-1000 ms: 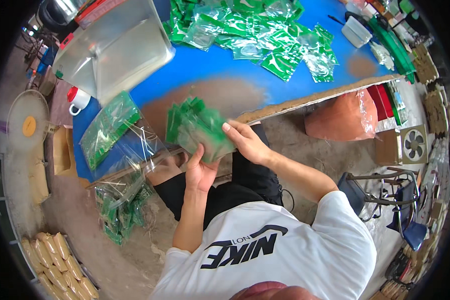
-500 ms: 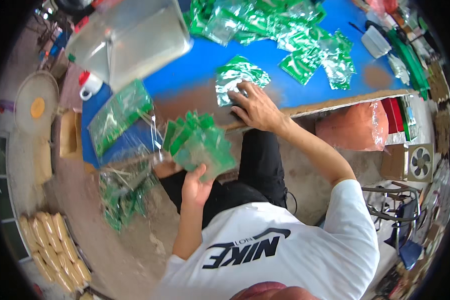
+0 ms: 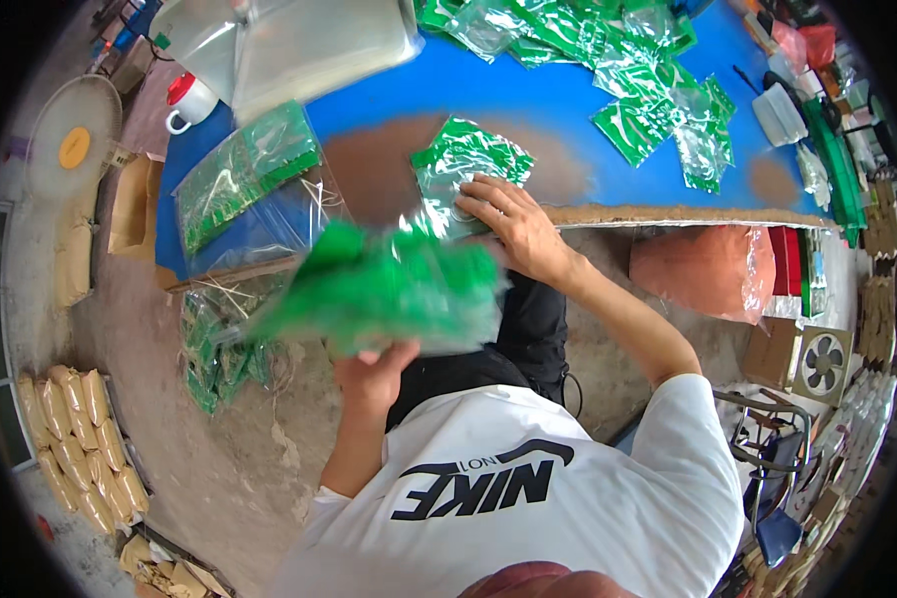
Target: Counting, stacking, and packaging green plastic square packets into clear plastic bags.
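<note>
My left hand [image 3: 371, 371] is closed around the lower edge of a bunch of green plastic packets [image 3: 399, 289], which are smeared by motion and stand out in front of the table edge. On the table edge, my right hand [image 3: 521, 231] rests with its fingers stretched over a shiny green-and-clear packet [image 3: 473, 157]. Its thumb is mostly hidden. Part of the held bunch covers the lower end of that packet. Farther back on the table lies a loose pile of similar green packets [image 3: 633, 75].
A blue table [image 3: 369, 105] with worn brown patches spans the front. At its left lie a bundle of packets [image 3: 249, 174], a white mug with a red lid [image 3: 191, 104] and clear plastic sheets [image 3: 319, 50]. An orange-pink bag [image 3: 703, 269] stands under the right side.
My left hand has swung the bunch of packets up, and it now fans out wider and blurred. My right hand stays on the packet at the table edge. The view has shifted slightly.
</note>
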Motion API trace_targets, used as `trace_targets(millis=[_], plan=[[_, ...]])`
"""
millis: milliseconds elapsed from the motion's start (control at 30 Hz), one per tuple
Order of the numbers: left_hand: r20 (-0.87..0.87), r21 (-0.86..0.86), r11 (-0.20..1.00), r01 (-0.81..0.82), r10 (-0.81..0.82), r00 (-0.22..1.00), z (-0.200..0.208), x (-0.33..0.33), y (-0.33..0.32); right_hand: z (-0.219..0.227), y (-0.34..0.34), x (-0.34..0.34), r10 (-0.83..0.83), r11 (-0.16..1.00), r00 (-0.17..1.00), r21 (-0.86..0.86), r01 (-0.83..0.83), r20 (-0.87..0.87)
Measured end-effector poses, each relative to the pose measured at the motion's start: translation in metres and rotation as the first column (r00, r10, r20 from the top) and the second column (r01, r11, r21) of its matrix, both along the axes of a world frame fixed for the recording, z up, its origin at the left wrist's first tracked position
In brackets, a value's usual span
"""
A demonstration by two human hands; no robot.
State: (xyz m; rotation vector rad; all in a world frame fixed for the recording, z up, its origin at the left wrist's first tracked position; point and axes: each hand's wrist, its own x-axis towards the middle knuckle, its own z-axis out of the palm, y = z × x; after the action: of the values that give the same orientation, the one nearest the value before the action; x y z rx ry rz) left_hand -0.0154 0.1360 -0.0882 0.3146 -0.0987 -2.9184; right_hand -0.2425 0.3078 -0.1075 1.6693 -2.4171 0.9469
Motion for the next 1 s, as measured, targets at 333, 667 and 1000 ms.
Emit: trace_targets(millis=[333,667,1000], plan=[[0.383,-0.438,0.876,0.204,-0.023,0.923,-0.062,-0.059,0.006,-0.002,0.002,0.009,0.093,0.995,0.967,0.016,-0.100,0.236],[0.360,-0.738,0.550,0.390,-0.167,0.918,-0.069,-0.027,-0.027,-0.003,0.021,-0.020,0.117,0.993,0.983,0.046,-0.111,-0.144],[0.163,-0.978,-0.178,0.106,-0.346,0.924,-0.017,-0.059,-0.029,0.091,0.031,-0.025,0.098,0.884,0.560,0.187,-0.429,0.823]])
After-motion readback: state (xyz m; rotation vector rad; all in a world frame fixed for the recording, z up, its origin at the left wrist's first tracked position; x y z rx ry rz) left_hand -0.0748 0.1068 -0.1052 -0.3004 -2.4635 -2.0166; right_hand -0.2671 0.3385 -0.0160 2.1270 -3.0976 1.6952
